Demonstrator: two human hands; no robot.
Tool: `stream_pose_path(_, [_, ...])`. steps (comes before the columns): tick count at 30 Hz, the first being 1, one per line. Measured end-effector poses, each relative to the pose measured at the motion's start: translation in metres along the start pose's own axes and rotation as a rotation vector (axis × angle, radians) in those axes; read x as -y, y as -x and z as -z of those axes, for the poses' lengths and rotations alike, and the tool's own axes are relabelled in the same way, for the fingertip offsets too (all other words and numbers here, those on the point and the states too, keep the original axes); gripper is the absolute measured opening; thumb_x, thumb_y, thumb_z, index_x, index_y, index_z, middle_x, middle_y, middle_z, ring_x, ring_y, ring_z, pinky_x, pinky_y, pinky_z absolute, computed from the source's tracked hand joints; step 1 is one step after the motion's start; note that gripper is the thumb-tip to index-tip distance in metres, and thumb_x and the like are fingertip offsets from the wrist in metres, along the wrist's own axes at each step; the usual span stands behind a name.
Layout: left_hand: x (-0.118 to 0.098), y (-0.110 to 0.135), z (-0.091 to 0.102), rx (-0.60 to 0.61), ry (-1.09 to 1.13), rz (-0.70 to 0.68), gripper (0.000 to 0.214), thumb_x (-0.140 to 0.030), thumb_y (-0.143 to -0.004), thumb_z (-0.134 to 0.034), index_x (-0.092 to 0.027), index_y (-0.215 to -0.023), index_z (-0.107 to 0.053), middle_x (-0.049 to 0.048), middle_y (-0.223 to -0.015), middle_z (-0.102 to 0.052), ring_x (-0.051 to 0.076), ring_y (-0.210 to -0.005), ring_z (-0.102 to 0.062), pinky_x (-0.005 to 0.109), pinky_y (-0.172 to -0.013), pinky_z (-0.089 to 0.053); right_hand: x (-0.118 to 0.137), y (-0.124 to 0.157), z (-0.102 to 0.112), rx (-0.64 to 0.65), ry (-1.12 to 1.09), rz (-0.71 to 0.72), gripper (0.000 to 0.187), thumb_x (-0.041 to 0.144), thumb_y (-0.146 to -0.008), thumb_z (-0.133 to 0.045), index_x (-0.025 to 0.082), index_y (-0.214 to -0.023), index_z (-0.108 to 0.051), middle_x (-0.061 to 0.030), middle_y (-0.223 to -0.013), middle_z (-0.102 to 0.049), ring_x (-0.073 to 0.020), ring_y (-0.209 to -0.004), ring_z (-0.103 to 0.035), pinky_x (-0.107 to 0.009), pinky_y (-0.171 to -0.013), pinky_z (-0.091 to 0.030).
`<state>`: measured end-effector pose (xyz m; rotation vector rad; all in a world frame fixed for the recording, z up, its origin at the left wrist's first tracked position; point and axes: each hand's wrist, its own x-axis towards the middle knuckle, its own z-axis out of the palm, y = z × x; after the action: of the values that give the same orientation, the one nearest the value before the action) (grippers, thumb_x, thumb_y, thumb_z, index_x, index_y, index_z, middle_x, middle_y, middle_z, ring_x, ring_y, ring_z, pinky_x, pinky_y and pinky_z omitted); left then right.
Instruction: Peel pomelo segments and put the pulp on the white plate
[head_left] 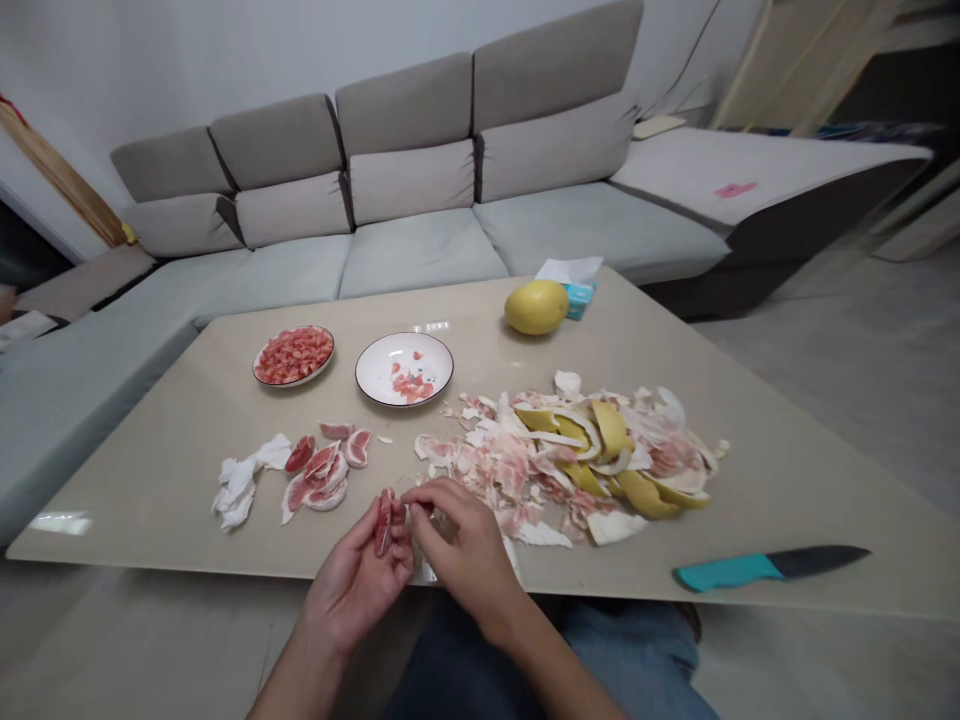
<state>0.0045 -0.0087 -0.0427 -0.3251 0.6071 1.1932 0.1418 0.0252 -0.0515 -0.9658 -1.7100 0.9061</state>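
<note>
Closest, the left hand (pixel 360 575) pinched a red citrus segment (pixel 385 525) above the counter (pixel 469 345); beside it, the right hand (pixel 466 545) curled, its grip unclear. From there, loose segments (pixel 322 470) lay toward ten o'clock, a sparsely filled plate (pixel 377 367) toward twelve, a knife (pixel 769 567) toward three.

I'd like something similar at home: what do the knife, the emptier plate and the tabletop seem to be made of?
Knife: evenly turquoise handle, probably plastic; dark blade with little shine, perhaps coated metal.
Emptier plate: smooth, glossy white, likely glazed ceramic, though melamine is possible.
Tabletop: pale beige, apparently polished, given its bright reflections; glass or stone, I can't tell.
</note>
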Motion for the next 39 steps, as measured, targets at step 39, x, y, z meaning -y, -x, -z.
stream_pose_path(39, [-0.003, 0.02, -0.009, 0.077, -1.032, -0.414, 0.041, -0.026, -0.069, -0.081, -0.018, -0.108, -0.07, 0.0104, -0.101, -0.07, 0.024, -0.086, -0.067, 0.03, -0.065, -0.058, 0.011, -0.004, 0.003, 0.213, -0.54, -0.504, 0.013, 0.03, -0.071, -0.065, 0.017, -0.068, -0.066, 0.0008, -0.065, -0.065, -0.0108, -0.055, -0.052, -0.021, -0.054, -0.039])
